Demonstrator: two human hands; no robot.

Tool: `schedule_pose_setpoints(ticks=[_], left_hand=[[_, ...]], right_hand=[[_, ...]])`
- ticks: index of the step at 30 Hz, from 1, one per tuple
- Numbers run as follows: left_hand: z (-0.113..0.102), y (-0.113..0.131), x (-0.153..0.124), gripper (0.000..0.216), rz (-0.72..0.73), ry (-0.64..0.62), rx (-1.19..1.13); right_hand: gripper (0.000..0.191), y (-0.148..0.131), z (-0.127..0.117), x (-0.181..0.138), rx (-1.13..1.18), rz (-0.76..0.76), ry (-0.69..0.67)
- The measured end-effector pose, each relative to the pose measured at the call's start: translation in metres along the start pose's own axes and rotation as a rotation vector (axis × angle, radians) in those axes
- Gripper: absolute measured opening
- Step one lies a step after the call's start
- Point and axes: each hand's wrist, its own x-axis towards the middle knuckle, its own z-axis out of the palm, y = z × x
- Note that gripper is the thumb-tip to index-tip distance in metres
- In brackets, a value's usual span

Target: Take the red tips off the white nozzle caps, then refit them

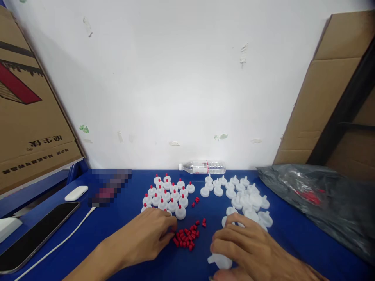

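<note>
At the left edge of a heap of small red caps [186,237], my left hand [146,234] has thumb and fingers drawn together; whatever is between the fingertips is hidden. My right hand [243,246] curls around a white nozzle lid [222,261] lying tilted, its spout pointing left. Beyond my left hand, several white nozzle lids [180,212] stand upright with red caps on their spouts. Past my right hand lie several bare white nozzle lids [252,201], some piled together and partly hidden by my fingers.
A clear bottle [205,167] lies along the wall. On the left are a phone [38,234], a white case [76,193] and a white cable [58,246]. A grey plastic bag [310,210] is at right. Cardboard [319,97] stands at both sides of the blue table [117,214].
</note>
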Motion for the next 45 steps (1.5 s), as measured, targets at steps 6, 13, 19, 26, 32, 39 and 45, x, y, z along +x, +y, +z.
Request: schedule_pose_setpoints(ticks=[6, 13, 19, 26, 32, 39, 45], left_hand=[[-0.005, 0.004, 0.000, 0.012, 0.060, 0.220, -0.025], [0.016, 0.009, 0.003, 0.015, 0.365, 0.601, -0.054], [0.025, 0.021, 0.003, 0.025, 0.443, 0.754, 0.103], [0.029, 0.029, 0.000, 0.026, 0.393, 0.855, 0.124], [0.032, 0.029, 0.006, 0.027, 0.396, 0.820, 0.076], [0.037, 0.025, 0.007, 0.022, 0.494, 0.850, -0.008], [0.044, 0.025, 0.010, 0.017, 0.459, 0.802, -0.048]], right_hand=[[0.028, 0.002, -0.003, 0.001, -0.033, 0.099, 0.050], [0.025, 0.002, 0.002, -0.006, -0.091, 0.164, 0.076], [0.025, 0.002, 0.009, -0.015, -0.041, 0.227, 0.039], [0.029, 0.000, 0.011, -0.015, -0.062, 0.215, 0.020], [0.027, -0.006, 0.005, -0.015, -0.133, 0.210, 0.015], [0.021, -0.004, 0.019, -0.012, -0.043, 0.130, 0.101], [0.022, -0.009, 0.020, -0.012, 0.047, 0.224, 0.133]])
